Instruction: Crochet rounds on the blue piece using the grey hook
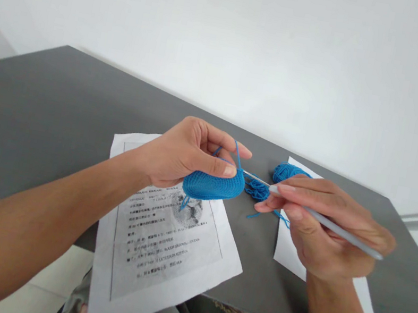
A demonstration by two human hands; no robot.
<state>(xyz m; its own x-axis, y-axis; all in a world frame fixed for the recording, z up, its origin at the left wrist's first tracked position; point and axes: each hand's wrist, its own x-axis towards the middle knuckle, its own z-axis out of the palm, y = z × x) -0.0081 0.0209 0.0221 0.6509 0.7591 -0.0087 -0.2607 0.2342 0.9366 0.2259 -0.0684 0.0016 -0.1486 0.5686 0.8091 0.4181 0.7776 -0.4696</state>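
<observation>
Crochetwork, blue, rounded, close-stitched, is pinched by left hand; right hand grips grey hook.

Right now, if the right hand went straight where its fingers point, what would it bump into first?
Probably the blue crocheted piece in the left hand: the hook held by the right hand points at it, though depth is unclear.

I take the crocheted piece as reference. Left hand: at its upper left, touching. Hook: to its right, in the right hand. Printed sheet: beneath it, overhanging the near edge of the surface. Yarn ball and second sheet: farther right. Wall: behind it.
</observation>
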